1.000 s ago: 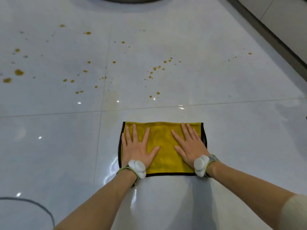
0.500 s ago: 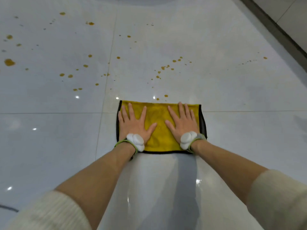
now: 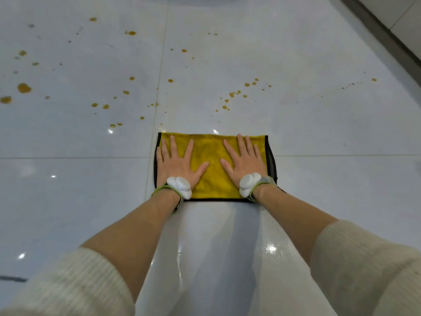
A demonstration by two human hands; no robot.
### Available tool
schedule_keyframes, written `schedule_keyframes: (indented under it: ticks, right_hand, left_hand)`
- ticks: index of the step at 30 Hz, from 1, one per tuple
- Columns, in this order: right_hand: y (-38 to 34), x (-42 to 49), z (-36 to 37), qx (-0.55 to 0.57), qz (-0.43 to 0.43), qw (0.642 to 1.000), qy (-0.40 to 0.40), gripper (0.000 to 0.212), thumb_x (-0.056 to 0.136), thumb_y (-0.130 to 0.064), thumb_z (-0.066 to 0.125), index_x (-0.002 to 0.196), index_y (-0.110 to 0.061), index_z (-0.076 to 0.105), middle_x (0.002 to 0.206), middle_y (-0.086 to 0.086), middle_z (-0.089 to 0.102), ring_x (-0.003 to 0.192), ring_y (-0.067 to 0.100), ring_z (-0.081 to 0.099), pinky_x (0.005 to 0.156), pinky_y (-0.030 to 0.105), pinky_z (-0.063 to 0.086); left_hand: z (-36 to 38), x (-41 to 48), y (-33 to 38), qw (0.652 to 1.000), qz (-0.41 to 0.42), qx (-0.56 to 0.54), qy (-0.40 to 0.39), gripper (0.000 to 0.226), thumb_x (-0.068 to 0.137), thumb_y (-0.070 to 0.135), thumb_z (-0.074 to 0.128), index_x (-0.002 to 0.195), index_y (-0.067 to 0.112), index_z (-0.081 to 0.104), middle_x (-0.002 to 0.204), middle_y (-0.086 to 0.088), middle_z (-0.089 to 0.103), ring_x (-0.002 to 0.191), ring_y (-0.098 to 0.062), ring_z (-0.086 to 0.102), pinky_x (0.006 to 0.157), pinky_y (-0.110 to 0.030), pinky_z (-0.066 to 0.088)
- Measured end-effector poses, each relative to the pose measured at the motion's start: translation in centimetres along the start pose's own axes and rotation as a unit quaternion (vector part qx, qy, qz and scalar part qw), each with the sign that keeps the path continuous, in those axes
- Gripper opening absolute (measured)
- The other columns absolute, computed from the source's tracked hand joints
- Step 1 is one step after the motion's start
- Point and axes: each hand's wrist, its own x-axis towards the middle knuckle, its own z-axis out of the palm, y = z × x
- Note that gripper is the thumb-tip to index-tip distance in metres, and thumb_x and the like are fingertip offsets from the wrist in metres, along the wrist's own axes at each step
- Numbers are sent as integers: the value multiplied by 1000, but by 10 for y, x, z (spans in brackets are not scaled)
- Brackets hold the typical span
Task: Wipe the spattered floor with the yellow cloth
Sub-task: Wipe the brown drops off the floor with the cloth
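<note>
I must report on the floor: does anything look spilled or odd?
Yes. Brown drops are spattered over the white floor beyond the cloth, thickest at the left, a few far right. The left hand and right hand press it flat. Nothing else looks odd.

The left hand (image 3: 180,165) and right hand (image 3: 245,161) are covering both sides of the yellow cloth (image 3: 211,156), white wrist devices (image 3: 181,185) hiding its near corners. Nearer than the cloth, cream sleeves (image 3: 75,286) are running off the frame; so is a dark mark (image 3: 12,279) far left.
</note>
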Motion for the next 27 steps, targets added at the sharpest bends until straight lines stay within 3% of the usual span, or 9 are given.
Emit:
schedule_keyframes:
  ticks: [8, 12, 18, 27]
  right_hand:
    - [-86, -97, 7, -2, -94, 995, -19, 74, 90, -68, 9, 153, -30, 13, 162, 1, 6, 149, 30, 3, 119, 53, 10]
    - [-101, -101, 8, -10, -121, 992, -28, 71, 91, -67, 7, 153, -33, 11, 161, -2, 4, 149, 27, 1, 118, 49, 2]
    - [-109, -7, 12, -1, -80, 997, -14, 67, 94, -64, 16, 153, -34, 9, 162, -6, 5, 149, 21, 1, 120, 48, 5]
    - [-113, 118, 4, -6, -52, 999, -6, 63, 96, -60, 12, 153, -33, 5, 162, -6, 2, 149, 22, -2, 120, 49, 3]
  left_hand:
    - [4, -115, -72, 999, -27, -7, -17, 92, 76, 85, -2, 154, 36, 2, 162, -18, -2, 148, -38, -8, 120, -50, -2]
    - [5, -125, -91, 1000, -17, 1, -21, 93, 75, 86, -5, 153, 36, -2, 162, -18, -4, 148, -38, -9, 119, -49, -3]
    - [5, -32, -111, 1000, -14, 5, -14, 94, 73, 86, -7, 153, 36, -4, 162, -18, -5, 148, -38, -10, 120, -50, -2]
    - [-4, 95, -129, 1000, 9, 10, 7, 93, 75, 85, -5, 154, 35, -3, 162, -16, -2, 149, -37, -7, 121, -49, 0]
